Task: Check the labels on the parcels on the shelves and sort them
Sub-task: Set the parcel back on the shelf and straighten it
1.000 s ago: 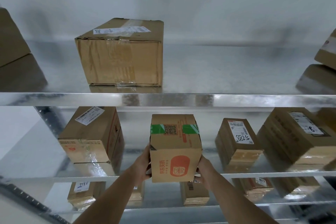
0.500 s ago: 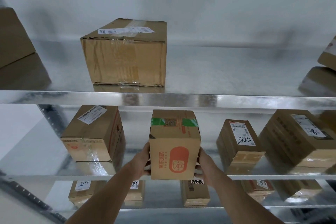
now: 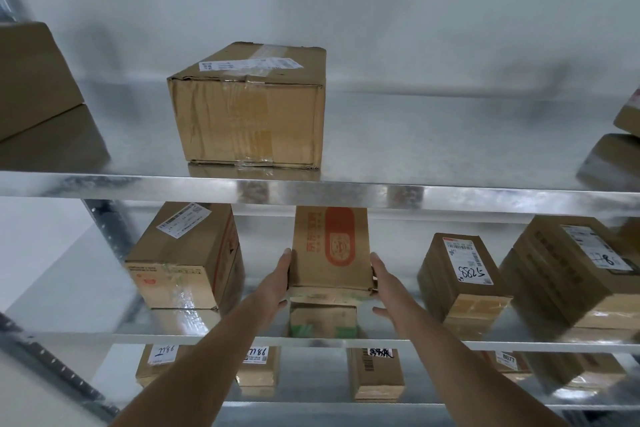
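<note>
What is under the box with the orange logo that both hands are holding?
Under the orange-logo box lies the middle shelf, whose shiny metal mirrors the box. Whether the box touches it is unclear. The left hand and right hand flank its sides.

Parcel (image 3: pixel 330 250) tipped back onto middle shelf (image 3: pixel 450 345) — hands now flat on sides.

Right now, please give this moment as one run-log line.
left hand: holds orange-logo box | right hand: holds box | box: on middle shelf | label: unseen
</note>
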